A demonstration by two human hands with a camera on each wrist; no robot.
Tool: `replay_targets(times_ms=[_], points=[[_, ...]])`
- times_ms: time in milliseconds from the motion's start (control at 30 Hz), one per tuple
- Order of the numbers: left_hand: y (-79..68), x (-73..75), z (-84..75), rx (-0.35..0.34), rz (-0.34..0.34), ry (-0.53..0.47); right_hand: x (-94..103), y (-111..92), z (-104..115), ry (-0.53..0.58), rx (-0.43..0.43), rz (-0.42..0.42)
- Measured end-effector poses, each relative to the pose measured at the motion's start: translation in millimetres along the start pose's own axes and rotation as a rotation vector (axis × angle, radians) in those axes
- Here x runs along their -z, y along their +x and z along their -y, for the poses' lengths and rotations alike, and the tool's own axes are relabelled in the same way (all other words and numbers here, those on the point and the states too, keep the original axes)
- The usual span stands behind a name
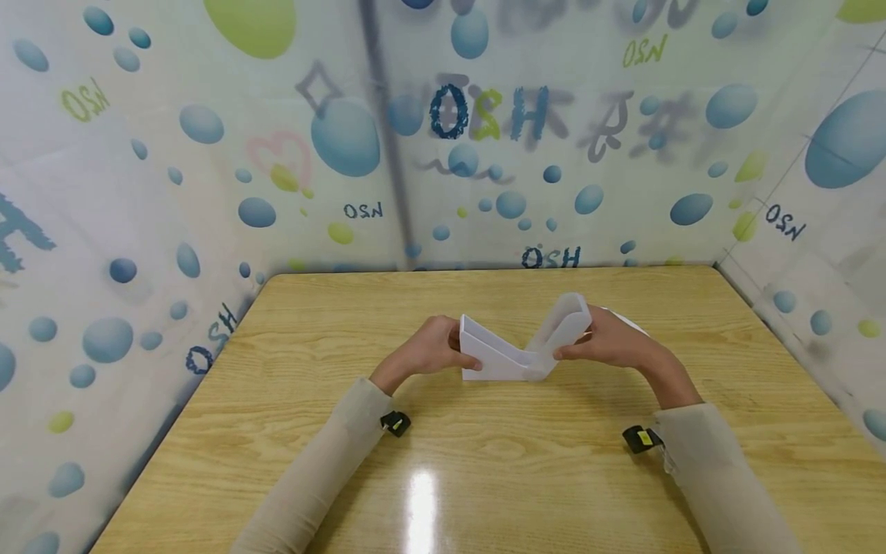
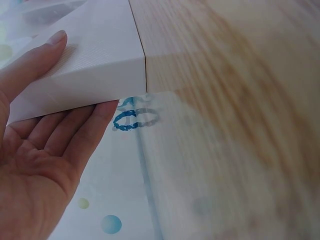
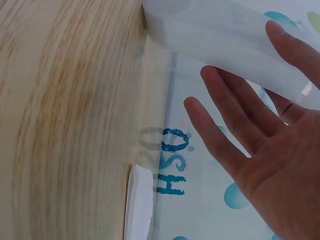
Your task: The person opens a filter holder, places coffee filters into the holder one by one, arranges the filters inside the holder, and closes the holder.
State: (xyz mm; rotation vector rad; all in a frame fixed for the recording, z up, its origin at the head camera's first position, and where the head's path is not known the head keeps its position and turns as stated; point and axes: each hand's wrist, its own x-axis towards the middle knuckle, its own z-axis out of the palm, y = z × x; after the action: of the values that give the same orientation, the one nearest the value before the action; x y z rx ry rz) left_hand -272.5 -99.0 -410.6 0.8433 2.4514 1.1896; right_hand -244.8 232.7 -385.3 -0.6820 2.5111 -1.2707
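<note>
A white V-shaped holder (image 1: 494,362) stands on the table, its left part solid white and its right arm (image 1: 562,325) translucent with a rounded end. My left hand (image 1: 431,346) grips the white end, with the thumb on the near face and the fingers beneath and behind in the left wrist view. On the other side, my right hand (image 1: 612,338) holds the slanted translucent arm between thumb and fingers. In the right wrist view the thumb lies over this arm, while the fingers (image 3: 232,107) spread along its lower edge.
Behind my right hand lies a flat white folded piece (image 1: 626,320), partly hidden. The wooden table (image 1: 498,477) reaches back to a printed curtain (image 1: 429,185), with more curtain on both sides. A small black wrist camera (image 1: 396,423) sits at the left cuff, another (image 1: 640,439) at the right.
</note>
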Motion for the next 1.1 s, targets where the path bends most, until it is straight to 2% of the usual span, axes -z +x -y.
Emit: replay_targets(times_ms=[1100], points=[[-0.4,0.6,-0.9,-0.009,-0.002,0.006,5.2,-4.1,-7.8,0.030,-0.008,-0.003]])
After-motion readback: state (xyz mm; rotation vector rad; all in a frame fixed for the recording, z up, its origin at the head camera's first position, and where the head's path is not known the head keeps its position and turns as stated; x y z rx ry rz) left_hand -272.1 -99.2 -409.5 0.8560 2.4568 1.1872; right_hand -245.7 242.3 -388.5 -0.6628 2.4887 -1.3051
